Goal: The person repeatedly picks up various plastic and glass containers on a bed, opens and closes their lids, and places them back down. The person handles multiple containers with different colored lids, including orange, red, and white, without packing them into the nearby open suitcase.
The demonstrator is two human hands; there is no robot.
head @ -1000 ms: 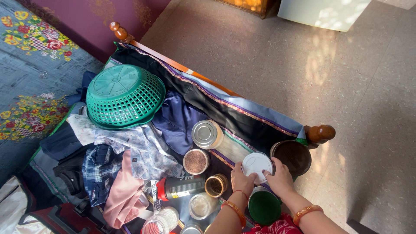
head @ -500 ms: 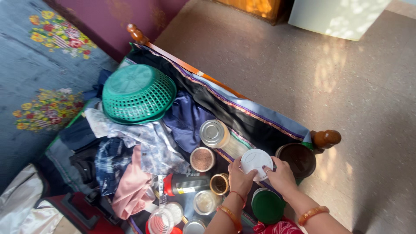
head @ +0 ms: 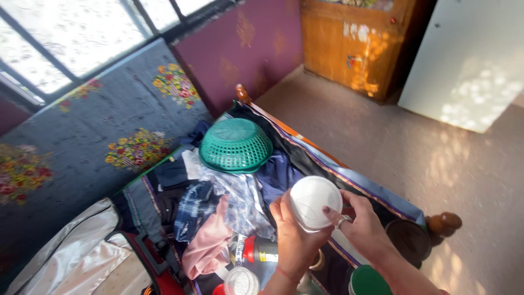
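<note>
**A:** What do the hands hold?

**B:** Both grip one white-lidded jar point(head: 315, 202), lifted above the bed. The left hand point(head: 292, 235) wraps its body from about seven o'clock, fingers curled round the side. The right hand point(head: 363, 226) comes in from four o'clock, thumb and fingertips pinching the edge of the round white lid; a ring shows on one finger.

**A:** Where does the jar sit in the view?

**B:** Just below the middle, lid facing the camera, over a heap of clothes point(head: 218, 210).

**A:** And around it?

**B:** At eleven o'clock from the jar, an upturned green basket point(head: 236, 146) rests on the clothes. At seven o'clock lies a dark bottle with a red cap point(head: 261, 249), and further down a small jar with a white dotted lid point(head: 241, 281). At five o'clock, a green lid point(head: 368, 279) at the frame's bottom edge. At four o'clock, a dark brown round container point(head: 408, 240) beside the bed's wooden corner knob point(head: 445, 223).
</note>
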